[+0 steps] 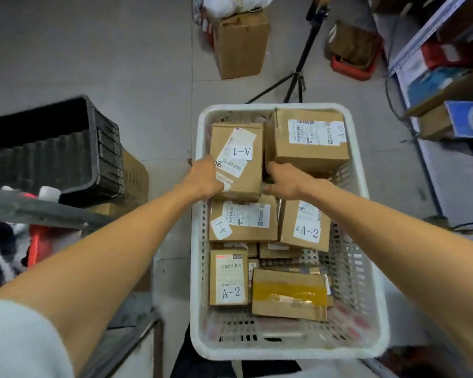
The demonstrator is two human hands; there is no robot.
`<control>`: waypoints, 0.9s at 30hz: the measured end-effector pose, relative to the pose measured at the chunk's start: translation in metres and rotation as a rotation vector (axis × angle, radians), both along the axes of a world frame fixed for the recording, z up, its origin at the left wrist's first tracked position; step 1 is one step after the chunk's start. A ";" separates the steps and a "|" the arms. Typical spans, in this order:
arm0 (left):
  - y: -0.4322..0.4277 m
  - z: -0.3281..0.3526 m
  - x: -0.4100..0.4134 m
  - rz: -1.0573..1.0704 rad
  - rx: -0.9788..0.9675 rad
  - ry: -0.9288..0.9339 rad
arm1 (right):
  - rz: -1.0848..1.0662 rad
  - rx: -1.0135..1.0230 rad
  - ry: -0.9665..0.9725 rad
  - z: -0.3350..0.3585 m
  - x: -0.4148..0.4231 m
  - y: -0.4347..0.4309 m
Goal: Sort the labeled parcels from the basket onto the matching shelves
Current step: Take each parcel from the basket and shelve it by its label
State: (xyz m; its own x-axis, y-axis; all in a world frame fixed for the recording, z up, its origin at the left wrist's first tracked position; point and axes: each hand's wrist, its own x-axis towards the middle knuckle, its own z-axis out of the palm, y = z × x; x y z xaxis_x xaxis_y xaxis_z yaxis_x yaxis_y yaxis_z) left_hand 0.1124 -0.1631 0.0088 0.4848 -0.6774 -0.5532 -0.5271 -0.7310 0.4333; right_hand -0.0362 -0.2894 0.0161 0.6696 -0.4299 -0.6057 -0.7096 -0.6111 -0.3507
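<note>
Left hand (205, 178) and right hand (284, 180) clasp A-1 parcel (239, 159) from both sides in white basket (284, 350); best lift straight up, clear of neighbouring A-2 parcel (309, 143).

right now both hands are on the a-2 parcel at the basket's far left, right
No: the head view shows its label reads A-1, not A-2. The left hand and right hand are on that parcel, far left in the basket.

A-1 parcel (238, 159), A-2 parcel (306, 227)
</note>
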 end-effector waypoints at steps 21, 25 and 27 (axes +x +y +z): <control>0.056 -0.075 -0.052 0.318 0.022 0.295 | -0.650 0.356 -0.151 -0.060 -0.047 0.057; 0.068 -0.090 -0.068 0.340 -0.056 0.357 | -0.572 0.271 -0.195 -0.069 -0.071 0.059; 0.063 -0.093 -0.071 0.382 -0.117 0.447 | -0.656 0.352 -0.253 -0.077 -0.069 0.060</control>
